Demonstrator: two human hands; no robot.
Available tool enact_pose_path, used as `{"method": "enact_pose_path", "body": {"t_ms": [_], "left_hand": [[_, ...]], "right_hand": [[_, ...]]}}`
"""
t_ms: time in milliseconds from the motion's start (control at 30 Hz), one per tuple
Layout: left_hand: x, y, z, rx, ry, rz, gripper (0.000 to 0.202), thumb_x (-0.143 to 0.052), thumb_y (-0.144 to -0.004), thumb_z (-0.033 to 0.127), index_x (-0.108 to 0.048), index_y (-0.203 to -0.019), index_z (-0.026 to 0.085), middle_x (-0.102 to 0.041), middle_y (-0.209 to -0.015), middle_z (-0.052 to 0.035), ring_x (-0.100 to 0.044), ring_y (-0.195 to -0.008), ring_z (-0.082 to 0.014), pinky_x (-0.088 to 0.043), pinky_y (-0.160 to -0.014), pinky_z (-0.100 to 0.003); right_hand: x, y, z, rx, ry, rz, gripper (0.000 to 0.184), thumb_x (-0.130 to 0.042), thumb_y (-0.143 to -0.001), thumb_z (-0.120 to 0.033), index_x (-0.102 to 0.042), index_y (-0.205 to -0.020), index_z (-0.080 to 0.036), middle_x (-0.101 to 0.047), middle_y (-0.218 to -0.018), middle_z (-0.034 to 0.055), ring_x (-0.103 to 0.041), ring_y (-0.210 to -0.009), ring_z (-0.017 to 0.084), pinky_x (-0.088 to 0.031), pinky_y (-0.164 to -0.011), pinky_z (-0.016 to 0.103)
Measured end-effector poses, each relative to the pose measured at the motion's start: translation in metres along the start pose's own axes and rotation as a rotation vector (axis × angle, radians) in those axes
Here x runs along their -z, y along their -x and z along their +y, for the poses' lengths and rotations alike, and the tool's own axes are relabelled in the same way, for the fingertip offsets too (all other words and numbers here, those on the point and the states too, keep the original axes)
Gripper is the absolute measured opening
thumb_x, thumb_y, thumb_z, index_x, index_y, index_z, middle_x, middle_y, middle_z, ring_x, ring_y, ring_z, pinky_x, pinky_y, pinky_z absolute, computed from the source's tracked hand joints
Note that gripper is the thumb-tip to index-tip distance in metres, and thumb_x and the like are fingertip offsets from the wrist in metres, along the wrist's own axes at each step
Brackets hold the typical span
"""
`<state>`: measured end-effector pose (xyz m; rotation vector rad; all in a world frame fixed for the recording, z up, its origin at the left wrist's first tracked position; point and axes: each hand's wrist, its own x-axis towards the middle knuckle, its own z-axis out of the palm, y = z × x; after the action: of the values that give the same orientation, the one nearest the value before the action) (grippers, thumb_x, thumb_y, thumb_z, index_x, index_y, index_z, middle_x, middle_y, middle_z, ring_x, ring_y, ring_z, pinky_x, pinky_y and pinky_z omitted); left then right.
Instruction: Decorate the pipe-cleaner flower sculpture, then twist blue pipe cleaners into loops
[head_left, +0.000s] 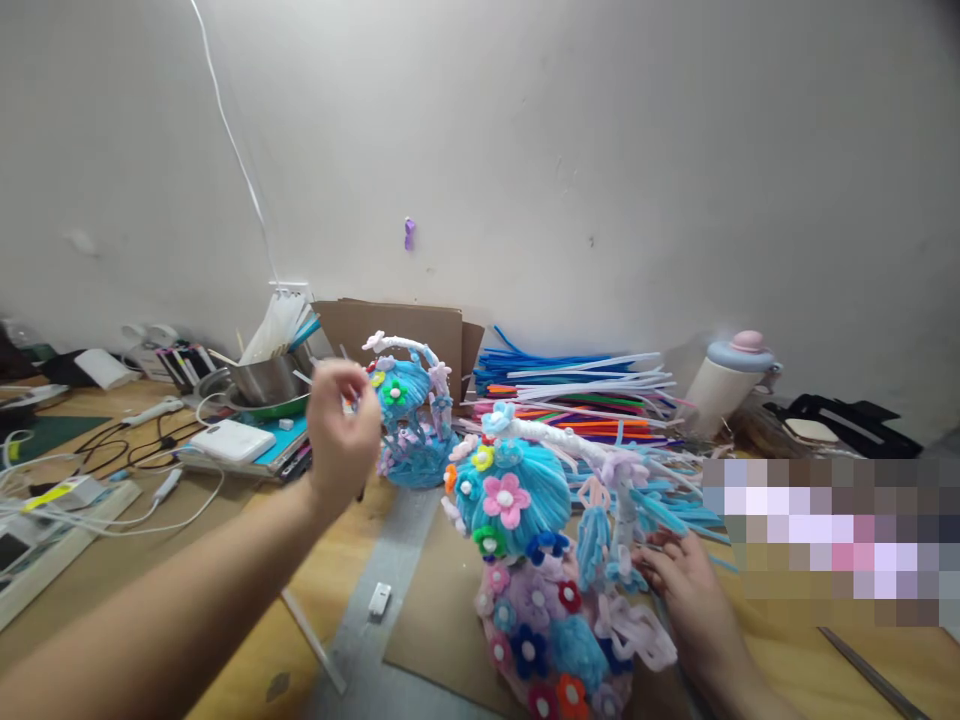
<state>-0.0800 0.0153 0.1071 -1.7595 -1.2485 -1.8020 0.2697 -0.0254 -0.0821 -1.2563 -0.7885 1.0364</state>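
We have our left hand (341, 435) raised and curled, fingers bent toward the thumb; we cannot tell whether anything is pinched in it. Our right hand (690, 590) is partly closed, its fingertips at the right side of the large ornament (536, 600); we cannot tell whether they grip it. This ornament is near us, over a flat cardboard sheet (435, 600), its left edge bare. Bare wood shows on the worktop (799, 655) at the right, and a grey strip (375, 560) runs past the sheet, bearing a small white plug (380, 600). The ornament is fuzzy: a ribbed blue cap, a wrapped white arch and rounded flowers with pale centres. Behind, a similar small ornament (412, 385) stands near folded brown cardboard (412, 325). Thin, plush stems (577, 400) crowd the back, leaving little room before the smooth bottle (720, 390).
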Motion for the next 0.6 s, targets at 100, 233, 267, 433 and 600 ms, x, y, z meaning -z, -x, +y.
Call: {"method": "enact_pose_path", "body": {"t_ms": [100,233,267,433,600], "left_hand": [[0.002,0.077,-0.001,0.203,0.006,-0.479,0.015,-0.048,-0.076,0.016,-0.05,-0.089,0.024,-0.056,-0.091,-0.0023,-0.056,-0.087,-0.0181,-0.046,-0.079,-0.031],[-0.041,0.108,-0.019,0.385,-0.143,-0.7,0.05,-0.056,-0.075,0.029,-0.042,-0.121,0.016,-0.048,-0.127,-0.0165,-0.045,-0.119,-0.03,-0.04,-0.094,-0.042],[-0.055,0.104,-0.024,0.421,-0.179,-0.698,0.051,-0.055,-0.076,0.031,-0.042,-0.122,0.013,-0.048,-0.125,-0.0198,-0.044,-0.118,-0.0323,-0.039,-0.093,-0.044],[-0.105,0.075,-0.036,0.524,-0.312,-0.703,0.037,-0.05,-0.086,0.035,-0.05,-0.113,0.011,-0.056,-0.11,-0.0168,-0.055,-0.101,-0.0292,-0.044,-0.083,-0.047],[-0.105,0.062,-0.019,0.315,-0.198,-0.862,0.032,-0.053,-0.087,0.033,-0.053,-0.114,0.017,-0.055,-0.114,-0.0073,-0.057,-0.098,-0.0214,-0.049,-0.08,-0.04]], "right_hand": [[-0.003,0.002,-0.003,-0.007,0.007,0.019,0.041,-0.067,-0.063,-0.032,-0.046,-0.096,-0.024,-0.054,-0.082,-0.0027,-0.053,-0.063,0.012,-0.043,-0.052,0.022],[-0.005,0.003,-0.006,0.011,-0.005,0.059,0.043,-0.068,-0.059,-0.03,-0.046,-0.095,-0.024,-0.054,-0.081,-0.0028,-0.054,-0.064,0.013,-0.042,-0.052,0.022],[-0.005,0.003,-0.006,0.021,-0.007,0.061,0.043,-0.068,-0.058,-0.029,-0.046,-0.096,-0.024,-0.054,-0.081,-0.0029,-0.054,-0.065,0.013,-0.042,-0.052,0.022],[-0.005,0.002,-0.004,0.056,-0.002,0.065,0.044,-0.067,-0.057,-0.026,-0.046,-0.095,-0.024,-0.054,-0.08,-0.0035,-0.053,-0.063,0.013,-0.042,-0.052,0.022],[-0.002,-0.001,0.0,0.059,-0.001,0.038,0.042,-0.066,-0.06,-0.028,-0.045,-0.097,-0.025,-0.054,-0.081,-0.0039,-0.054,-0.064,0.012,-0.043,-0.054,0.023]]}}
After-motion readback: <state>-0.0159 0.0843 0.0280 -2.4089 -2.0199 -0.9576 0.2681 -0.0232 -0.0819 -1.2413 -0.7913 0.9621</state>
